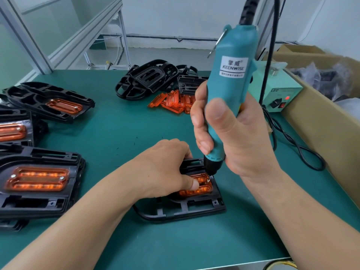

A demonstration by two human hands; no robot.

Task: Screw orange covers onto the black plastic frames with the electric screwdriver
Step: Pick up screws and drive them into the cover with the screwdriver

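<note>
The right hand (233, 137) grips the screwdriver (231, 75) upright, its tip on the far right corner of the orange cover (202, 189). The cover sits in the black frame (194, 209) on the green table (126, 133). The left hand (165, 168) holds the cover down, thumb on top and fingers curled behind.

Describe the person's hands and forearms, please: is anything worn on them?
Nothing is worn. The left hand and right hand are bare: no gloves, no visible rings. Both forearms are uncovered to the picture's edge, with no sleeve, watch or wristband.
</note>
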